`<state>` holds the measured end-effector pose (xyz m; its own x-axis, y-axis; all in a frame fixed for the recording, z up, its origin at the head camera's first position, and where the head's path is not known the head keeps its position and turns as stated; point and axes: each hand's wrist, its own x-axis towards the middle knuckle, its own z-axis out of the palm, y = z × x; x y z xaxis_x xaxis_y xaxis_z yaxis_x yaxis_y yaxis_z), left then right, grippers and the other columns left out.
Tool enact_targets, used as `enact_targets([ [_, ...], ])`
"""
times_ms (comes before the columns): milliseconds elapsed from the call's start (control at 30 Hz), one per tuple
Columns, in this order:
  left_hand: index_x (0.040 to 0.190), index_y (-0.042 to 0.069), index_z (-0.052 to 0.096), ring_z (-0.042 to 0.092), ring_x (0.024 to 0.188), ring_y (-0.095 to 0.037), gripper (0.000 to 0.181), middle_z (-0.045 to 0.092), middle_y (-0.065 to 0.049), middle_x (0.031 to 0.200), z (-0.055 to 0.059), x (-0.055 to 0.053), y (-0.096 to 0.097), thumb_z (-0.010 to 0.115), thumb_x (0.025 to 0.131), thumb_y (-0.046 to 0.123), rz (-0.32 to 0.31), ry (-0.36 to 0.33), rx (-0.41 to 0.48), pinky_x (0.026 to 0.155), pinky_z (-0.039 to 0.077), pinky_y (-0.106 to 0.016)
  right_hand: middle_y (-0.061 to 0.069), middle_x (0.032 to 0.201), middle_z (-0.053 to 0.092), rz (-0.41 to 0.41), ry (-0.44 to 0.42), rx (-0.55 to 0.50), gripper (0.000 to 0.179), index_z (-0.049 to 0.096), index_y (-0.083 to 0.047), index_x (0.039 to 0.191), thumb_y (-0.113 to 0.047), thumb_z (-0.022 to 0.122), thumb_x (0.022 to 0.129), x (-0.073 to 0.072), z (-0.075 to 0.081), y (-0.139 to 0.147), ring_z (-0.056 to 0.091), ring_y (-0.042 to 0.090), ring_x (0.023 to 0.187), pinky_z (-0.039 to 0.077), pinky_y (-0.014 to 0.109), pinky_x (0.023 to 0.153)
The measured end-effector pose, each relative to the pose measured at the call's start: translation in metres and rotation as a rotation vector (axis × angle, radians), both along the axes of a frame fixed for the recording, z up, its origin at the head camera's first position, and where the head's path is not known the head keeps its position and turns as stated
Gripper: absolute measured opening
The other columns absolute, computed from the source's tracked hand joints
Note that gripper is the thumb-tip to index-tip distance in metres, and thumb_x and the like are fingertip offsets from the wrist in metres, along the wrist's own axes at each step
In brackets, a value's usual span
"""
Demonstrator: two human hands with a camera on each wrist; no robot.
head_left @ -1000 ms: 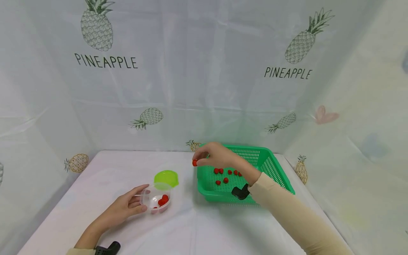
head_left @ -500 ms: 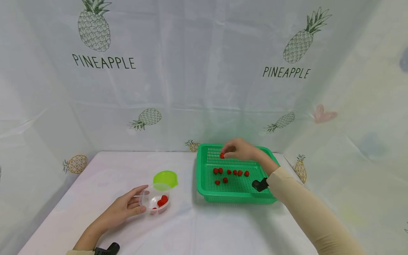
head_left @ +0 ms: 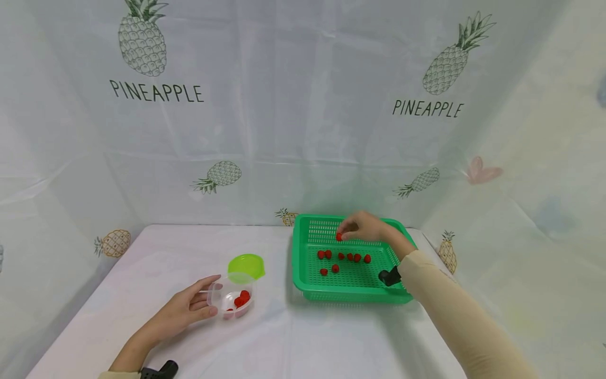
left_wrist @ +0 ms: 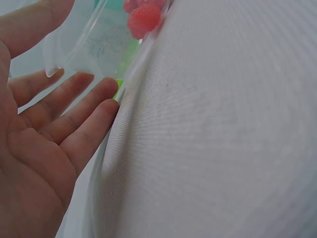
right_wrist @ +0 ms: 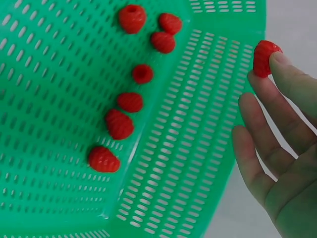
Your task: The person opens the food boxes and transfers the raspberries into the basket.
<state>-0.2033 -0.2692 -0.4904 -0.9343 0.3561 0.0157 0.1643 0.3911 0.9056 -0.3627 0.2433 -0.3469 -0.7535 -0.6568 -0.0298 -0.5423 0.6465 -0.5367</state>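
In the head view my left hand holds a clear plastic container, thumb at its near side and fingers at its far side. A few raspberries lie in it. My right hand is over the back part of a green plastic basket, pinching one raspberry between thumb and index finger. Its other fingers extend loosely in the right wrist view. Several more raspberries rest on the basket's slotted floor, most of them in a row.
A bright green lid lies on the white-covered table, just behind the container. White sheeting printed with pineapples rises behind the table and at both sides. The basket stands near the back sheet.
With the raspberry in its fingers, my right hand has moved rightward from the basket's left rim to above its back part, then slightly lower. The left hand and container stay in place.
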Motion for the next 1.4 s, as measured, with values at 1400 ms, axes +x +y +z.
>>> enact_targets([
  [1400, 0.164, 0.005, 0.033, 0.058, 0.136, -0.047, 0.083, 0.043, -0.032, 0.159, 0.004, 0.001, 0.001, 0.079, 0.098, 0.022, -0.038, 0.036, 0.029, 0.098, 0.052, -0.012, 0.004, 0.113, 0.077, 0.168, 0.0, 0.283, 0.018, 0.077, -0.006, 0.118, -0.009, 0.074, 0.1, -0.022, -0.03, 0.007, 0.07, 0.011, 0.099, 0.061, 0.03, 0.085],
])
